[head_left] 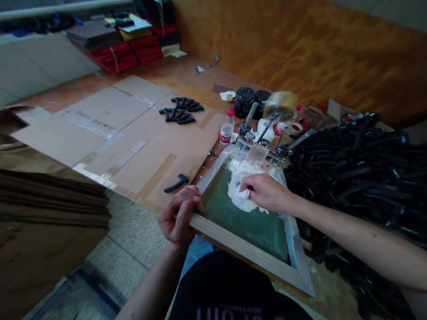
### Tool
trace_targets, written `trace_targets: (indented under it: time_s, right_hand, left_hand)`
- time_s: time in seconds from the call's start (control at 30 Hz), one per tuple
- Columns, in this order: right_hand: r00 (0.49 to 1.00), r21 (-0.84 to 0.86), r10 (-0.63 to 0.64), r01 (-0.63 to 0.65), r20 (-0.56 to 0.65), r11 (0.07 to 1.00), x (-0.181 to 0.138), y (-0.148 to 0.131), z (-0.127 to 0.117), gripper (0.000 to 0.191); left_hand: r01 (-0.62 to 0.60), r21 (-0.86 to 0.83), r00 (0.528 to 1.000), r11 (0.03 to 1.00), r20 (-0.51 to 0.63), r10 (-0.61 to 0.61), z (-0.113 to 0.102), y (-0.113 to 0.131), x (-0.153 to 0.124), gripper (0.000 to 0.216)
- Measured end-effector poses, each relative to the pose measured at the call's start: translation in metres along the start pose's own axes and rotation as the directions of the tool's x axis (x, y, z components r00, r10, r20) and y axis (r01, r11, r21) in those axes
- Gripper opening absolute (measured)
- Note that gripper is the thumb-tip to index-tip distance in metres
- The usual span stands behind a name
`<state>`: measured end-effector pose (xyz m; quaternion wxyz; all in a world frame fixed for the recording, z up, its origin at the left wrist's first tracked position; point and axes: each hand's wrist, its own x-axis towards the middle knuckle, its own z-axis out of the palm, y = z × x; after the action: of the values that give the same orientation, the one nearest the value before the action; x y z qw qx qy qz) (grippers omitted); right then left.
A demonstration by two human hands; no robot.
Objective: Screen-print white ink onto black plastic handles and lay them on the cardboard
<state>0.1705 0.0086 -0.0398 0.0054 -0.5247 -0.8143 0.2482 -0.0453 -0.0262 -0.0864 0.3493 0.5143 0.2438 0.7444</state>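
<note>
Screen-printing frame (249, 251): left hand (179, 214) grips its near-left corner; right hand (267, 191) pinches a white wad (244, 194), apparently cloth, over its green mesh (238, 224).

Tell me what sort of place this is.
Probably a small workshop or factory floor: a wooden-framed screen smeared with white paste, a big heap of black pieces, and stacked cardboard at the left.

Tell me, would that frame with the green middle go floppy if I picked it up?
The frame would probably stay stiff, because its bars look thick and straight. The green sheet might give a little if pressed, since it looks thin. The white smear could be slippery, because it looks wet.
</note>
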Motion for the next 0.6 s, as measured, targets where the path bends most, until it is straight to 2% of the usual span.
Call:
trace_targets:
  time_s: [0.07, 0.23, 0.4, 0.57, 0.6]
  right_hand:
    - [1.0, -0.002, -0.008, 0.008, 0.017, 1.0, 0.0, -0.001, -0.001, 0.026]
    - [0.997, -0.152, -0.004, -0.008, -0.075, 0.988, 0.009, 0.001, 0.001, 0.029]
    - [0.999, -0.038, -0.001, 0.003, 0.054, 0.999, 0.006, -0.003, -0.005, 0.026]
    - [0.999, -0.086, 0.003, -0.007, -0.055, 0.996, 0.008, -0.002, -0.001, 0.029]
    - [0.999, -0.075, 0.005, -0.008, -0.047, 0.997, 0.008, -0.003, -0.001, 0.029]
  left_hand:
    - [-0.01, -0.004, 1.0, 1.0, -0.011, 0.01, 0.001, 0.0, 0.001, 0.02]
    - [0.002, 0.009, 1.0, 1.0, -0.022, -0.002, 0.002, 0.001, 0.001, 0.019]
    - [0.007, 0.004, 1.0, 1.0, -0.019, -0.007, 0.002, 0.002, 0.001, 0.019]
    - [0.003, 0.013, 0.999, 1.0, -0.044, -0.003, 0.002, 0.001, -0.001, 0.019]
    - [0.001, 0.015, 0.999, 1.0, -0.04, -0.001, 0.002, 0.001, -0.001, 0.019]
